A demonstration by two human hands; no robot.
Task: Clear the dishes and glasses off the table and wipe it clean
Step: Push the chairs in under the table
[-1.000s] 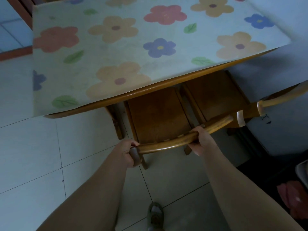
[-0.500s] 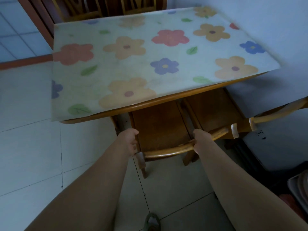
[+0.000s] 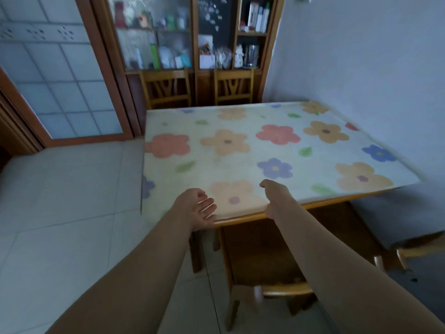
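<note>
Task's thing: the tabletop (image 3: pixel 240 218) fills the centre and right of the frame, under a flowered cover (image 3: pixel 209 162); no dishes or glasses show on it.
Left hand: the left hand (image 3: pixel 197 208) hovers at the near edge, lower centre; grip spread, palm turned inward, holding nothing.
Right hand: the right hand (image 3: pixel 274 198) is over the same edge, just right of the left, back toward the camera; grip loosely curled, nothing visible in it.
Below: a wooden chair (image 3: pixel 260 256) is tucked under the near side, at lower centre-right.
Progress, as a judgement: clearing looks done; whether the wipe is done cannot be told, and no rag is in view.
Doing the wipe well: fetch a damp rag first. Press one flat palm on the cover near its edge so it cannot slide or wrinkle. Work in overlapping strokes from the far side toward the near edge, catching crumbs there rather than sweeping them onto the chair.
</note>
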